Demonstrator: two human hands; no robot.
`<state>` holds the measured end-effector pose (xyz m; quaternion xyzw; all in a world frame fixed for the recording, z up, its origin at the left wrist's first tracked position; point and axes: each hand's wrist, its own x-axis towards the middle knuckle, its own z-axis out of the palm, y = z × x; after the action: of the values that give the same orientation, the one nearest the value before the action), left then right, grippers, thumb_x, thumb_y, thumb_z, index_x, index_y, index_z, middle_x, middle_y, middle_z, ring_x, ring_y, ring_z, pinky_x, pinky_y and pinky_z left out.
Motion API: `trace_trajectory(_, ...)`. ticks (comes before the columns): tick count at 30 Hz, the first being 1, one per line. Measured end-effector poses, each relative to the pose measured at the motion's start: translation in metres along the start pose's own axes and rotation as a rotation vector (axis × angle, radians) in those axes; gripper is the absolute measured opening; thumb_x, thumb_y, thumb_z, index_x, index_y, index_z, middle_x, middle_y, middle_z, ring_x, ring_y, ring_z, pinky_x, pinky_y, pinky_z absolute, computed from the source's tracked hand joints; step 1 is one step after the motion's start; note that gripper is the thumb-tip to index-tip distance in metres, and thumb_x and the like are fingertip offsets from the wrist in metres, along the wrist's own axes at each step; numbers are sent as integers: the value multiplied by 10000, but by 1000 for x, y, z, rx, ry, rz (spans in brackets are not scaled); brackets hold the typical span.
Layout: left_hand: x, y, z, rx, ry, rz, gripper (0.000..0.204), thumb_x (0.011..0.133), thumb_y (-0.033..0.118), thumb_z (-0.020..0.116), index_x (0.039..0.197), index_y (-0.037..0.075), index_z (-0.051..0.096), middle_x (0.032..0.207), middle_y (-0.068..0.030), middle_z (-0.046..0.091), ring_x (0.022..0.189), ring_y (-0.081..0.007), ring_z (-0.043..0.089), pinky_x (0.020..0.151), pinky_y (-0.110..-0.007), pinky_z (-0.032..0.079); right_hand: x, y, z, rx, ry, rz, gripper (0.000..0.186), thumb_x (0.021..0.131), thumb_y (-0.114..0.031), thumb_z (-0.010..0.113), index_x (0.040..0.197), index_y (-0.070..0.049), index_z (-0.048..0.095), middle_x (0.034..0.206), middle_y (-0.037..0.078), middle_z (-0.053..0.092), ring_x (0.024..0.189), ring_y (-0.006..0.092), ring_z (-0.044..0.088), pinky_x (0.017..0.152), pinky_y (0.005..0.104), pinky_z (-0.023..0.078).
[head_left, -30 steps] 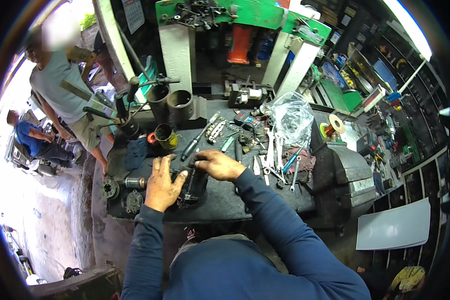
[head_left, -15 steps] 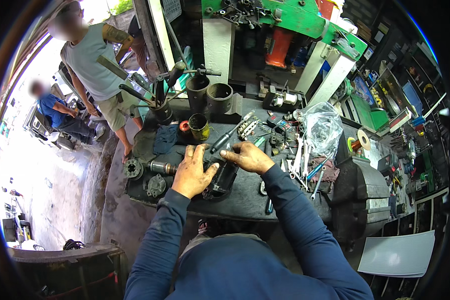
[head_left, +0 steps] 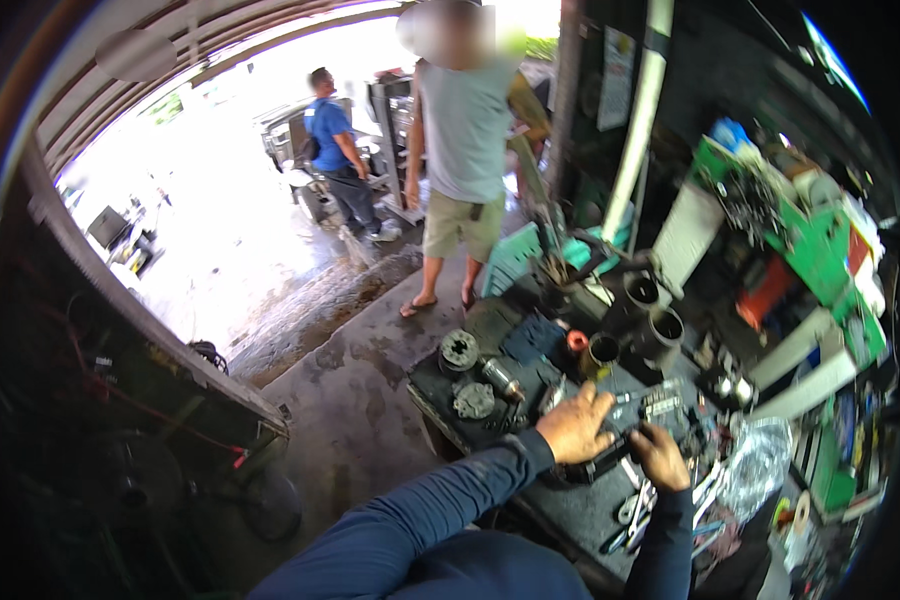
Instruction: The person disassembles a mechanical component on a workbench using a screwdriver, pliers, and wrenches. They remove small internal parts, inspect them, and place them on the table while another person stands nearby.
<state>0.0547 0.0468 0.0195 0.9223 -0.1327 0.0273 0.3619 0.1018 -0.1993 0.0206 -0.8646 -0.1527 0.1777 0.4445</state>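
Observation:
My left hand (head_left: 576,426) lies with fingers stretched out at the left side of a black cylindrical housing (head_left: 602,462) on the workbench. Curled at the other end of the housing, my right hand (head_left: 660,458) has its fingers partly hidden and appears to grip it. To the left on the bench are a round metal end piece (head_left: 459,350), a flatter metal cover (head_left: 473,401) and a motor armature (head_left: 502,379). A metal strip-like part with several holes (head_left: 661,402) lies beyond my hands.
Wrenches (head_left: 710,487) and a clear plastic bag (head_left: 757,466) lie to the right. Metal cylinders (head_left: 658,338), a small can (head_left: 600,356) and a dark blue cloth (head_left: 532,339) stand or lie farther back. A person in a grey sleeveless shirt (head_left: 460,130) stands beyond the bench; another in blue (head_left: 328,125) is outside.
The view has swung left, so the bench sits farther right. Both hands stay at the black housing. The person in blue now stands upright.

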Motion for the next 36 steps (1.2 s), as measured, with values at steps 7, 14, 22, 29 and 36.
trace_trajectory(7, 0, -2, 6, 15, -11, -1, 728, 980, 403, 754, 1530, 36, 448, 1422, -337, 498, 1165, -501, 673, 1029, -531, 548, 4, 7, 0, -181, 100, -1, 442, 1080, -358, 667, 929, 57, 668, 696, 94, 604, 664, 199, 573, 643, 393, 473)
trace_trajectory(14, -2, -4, 11, 19, 5, 11, 748, 977, 396, 758, 1547, 31, 437, 1428, -331, 492, 1168, -491, 674, 1034, -519, 547, 4, 1, -2, -22, 60, 47, 278, 1059, -233, 674, 964, 27, 690, 773, 32, 652, 701, 130, 569, 641, 334, 459)
trace_trajectory(22, -1, 1, -1, 17, -31, -5, 752, 970, 380, 762, 1547, 20, 442, 1428, -331, 495, 1196, -487, 666, 1042, -519, 544, 6, 9, 0, 185, -11, 47, 316, 1064, -267, 660, 1010, 40, 714, 791, 42, 679, 750, 166, 601, 699, 373, 492)
trace_trajectory(29, -1, 3, -4, -11, -14, -5, 714, 943, 339, 781, 1495, 10, 470, 1393, -341, 518, 1216, -487, 660, 1039, -522, 547, 7, 12, -1, 25, 3, 45, 278, 1071, -267, 657, 1059, 6, 712, 853, 21, 671, 738, 137, 575, 673, 346, 470)
trace_trajectory(36, -1, 3, -3, -16, -10, -10, 694, 940, 334, 783, 1474, 15, 476, 1376, -340, 526, 1210, -492, 662, 1029, -535, 551, -1, -4, 2, 144, 39, 100, 266, 1038, -249, 719, 1052, 17, 713, 820, 11, 659, 711, 111, 568, 638, 313, 463)
